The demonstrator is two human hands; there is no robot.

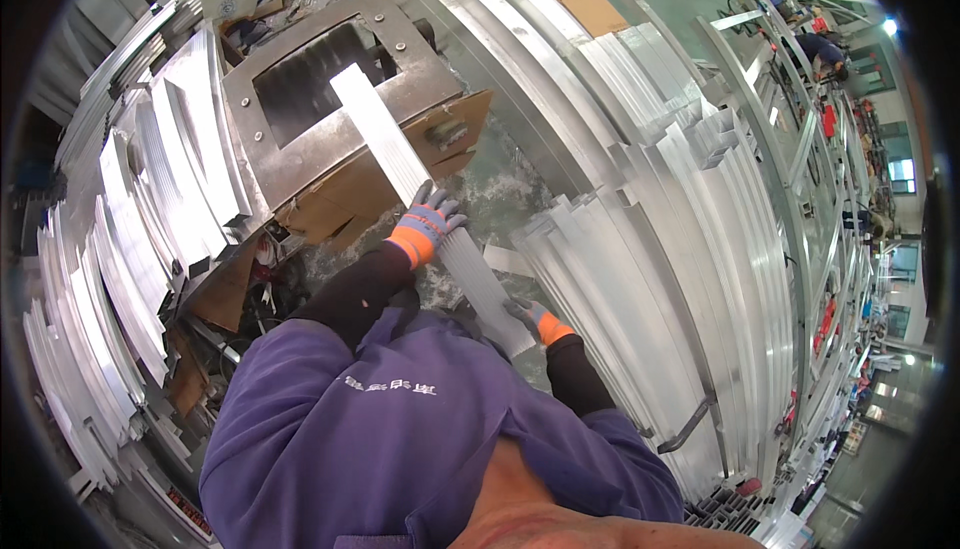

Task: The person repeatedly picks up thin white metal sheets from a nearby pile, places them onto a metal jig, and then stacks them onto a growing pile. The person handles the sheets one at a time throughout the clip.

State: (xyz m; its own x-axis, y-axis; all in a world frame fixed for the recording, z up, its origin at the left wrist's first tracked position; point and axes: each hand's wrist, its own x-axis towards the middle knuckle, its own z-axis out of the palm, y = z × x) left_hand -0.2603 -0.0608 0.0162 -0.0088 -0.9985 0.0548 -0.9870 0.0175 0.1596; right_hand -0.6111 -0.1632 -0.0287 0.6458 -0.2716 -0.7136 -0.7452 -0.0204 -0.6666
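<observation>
A long, ribbed aluminium profile (378, 136) slants across in front of me. Its far end lies over the dark opening of a steel-framed machine (420, 99), and its near end comes close to my body. My left hand (427, 225), in a grey and orange work glove, wraps over the profile near its middle. Farther down, my right hand (540, 321), gloved the same way, grips the profile's right edge by the near end. Dark ridged rollers or brushes show inside the opening. The undersides of both grips are hidden.
Stacked aluminium profiles (650, 279) stand close on my right, with more profiles (190, 139) on the left. Torn cardboard (340, 199) hangs along the machine's near side. A brown cardboard piece (583, 5) lies on the far stack. Another person (822, 52) is at the far right.
</observation>
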